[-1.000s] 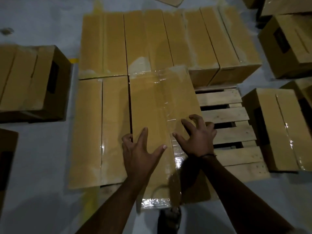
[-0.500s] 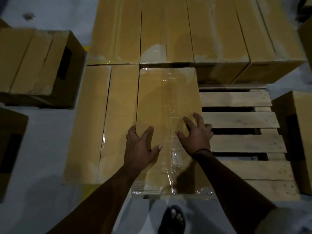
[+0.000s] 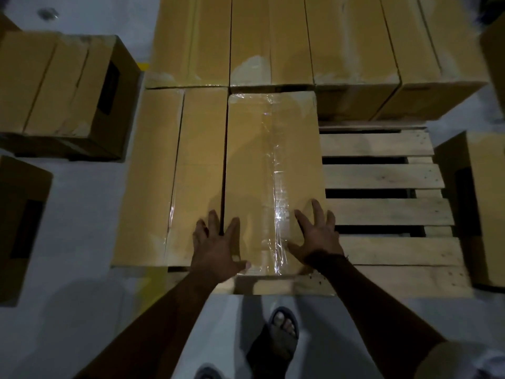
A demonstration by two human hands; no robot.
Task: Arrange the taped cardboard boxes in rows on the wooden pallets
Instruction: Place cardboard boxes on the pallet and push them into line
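Left hand (image 3: 216, 247) and right hand (image 3: 317, 236) flat, fingers spread, gripping nothing, atop taped box (image 3: 262, 165) at pallet (image 3: 382, 176) near edge. Back row (image 3: 314, 45) full; I judge front row (image 3: 175, 173) half done.

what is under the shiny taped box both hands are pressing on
A wooden pallet: its bare slats show to the right of the taped box and run in under it. The part directly beneath the box is covered and cannot be seen.
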